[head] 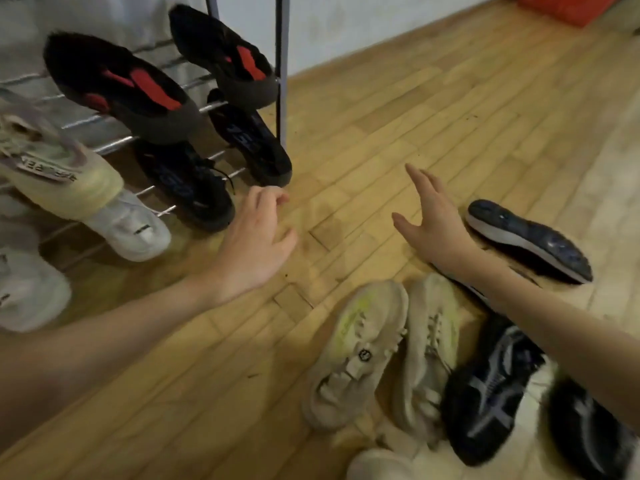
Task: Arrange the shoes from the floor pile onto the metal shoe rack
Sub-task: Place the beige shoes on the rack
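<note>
The metal shoe rack (282, 64) stands at the upper left. Two black shoes with red insoles (121, 88) rest on its upper rails, and two black laced shoes (187, 185) sit on the lower rails. Pale and white sneakers (128, 226) fill the rack's left side. My left hand (252, 244) hovers just in front of the lower black shoes, fingers loosely curled, holding nothing. My right hand (433, 220) is spread open above the floor, beside an overturned dark shoe (530, 240). The floor pile at lower right holds two beige sneakers (360, 351) and two black sneakers (491, 386).
Wooden plank floor (398, 116) stretches to the right of the rack. A white wall runs along the back, with a red object (568, 8) at the top right corner. Another pale shoe (377, 465) peeks in at the bottom edge.
</note>
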Demonstrator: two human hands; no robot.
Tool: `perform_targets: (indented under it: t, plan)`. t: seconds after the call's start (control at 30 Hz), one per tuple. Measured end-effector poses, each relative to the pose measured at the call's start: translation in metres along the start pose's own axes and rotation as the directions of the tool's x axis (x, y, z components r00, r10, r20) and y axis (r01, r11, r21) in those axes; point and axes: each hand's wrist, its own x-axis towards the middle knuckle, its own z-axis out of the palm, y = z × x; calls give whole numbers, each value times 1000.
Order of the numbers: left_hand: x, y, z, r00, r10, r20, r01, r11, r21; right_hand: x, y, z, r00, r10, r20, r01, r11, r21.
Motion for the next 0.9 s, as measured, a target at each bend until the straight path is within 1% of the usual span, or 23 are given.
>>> perform_targets:
  t: [0.03,0.07,0.1,0.17,0.2,0.3,0.37,0.4,0.43,0.47,0.5,0.53,0.6,0.67,0.73,0.77,0.8,0.87,0.9]
  plan:
    - [-3,2,11,996,-36,85,37,999,-13,-13,10,-3,999,43,-10,-43,999,1]
    - [-7,4,24,977,-88,193,94,995,-20,-27,20,-4,996,82,-17,-82,997,2]
    - [-12,5,37,937,-150,315,166,986,-24,-41,29,-3,993,118,-18,-118,993,7]
    - [-25,10,60,805,-261,533,324,946,-26,-70,45,3,981,196,5,-196,980,26]
    - [-32,12,69,740,-293,605,386,922,-25,-85,50,8,970,243,27,-244,969,31]
    - [-54,17,86,606,-329,724,489,872,-13,-124,55,22,912,389,130,-399,915,63]
    - [-66,18,91,532,-348,772,549,836,-2,-145,47,30,888,420,184,-442,891,98]
    - [-72,17,92,499,-357,790,575,818,7,-154,41,34,892,407,194,-432,895,111]
    - [-77,15,93,480,-362,799,581,814,19,-162,36,38,898,392,199,-418,902,107]
    - [-83,13,94,480,-369,796,561,827,45,-168,31,43,893,394,218,-418,905,76]
    - [-90,12,94,488,-376,788,517,852,87,-173,27,47,870,422,253,-438,899,9]
    - [-96,10,96,494,-378,783,464,876,130,-176,24,50,834,471,288,-467,880,-90]
    - [-107,10,98,490,-380,784,392,900,191,-178,23,57,775,558,296,-480,825,-297]
    - [-112,11,100,516,-377,769,367,909,198,-176,23,61,751,594,288,-449,780,-436]
    - [-113,12,102,551,-382,742,370,909,194,-170,27,65,719,622,310,-414,742,-528]
    - [-112,11,104,558,-395,730,402,898,180,-167,29,66,700,639,320,-404,723,-561]
    - [-111,7,107,552,-421,720,463,873,155,-164,31,66,684,652,327,-398,709,-581]
    - [-109,2,109,493,-460,738,608,790,86,-160,35,66,671,662,335,-402,704,-585]
    - [-109,-2,109,469,-467,750,650,757,64,-160,36,64,671,663,330,-418,707,-570]
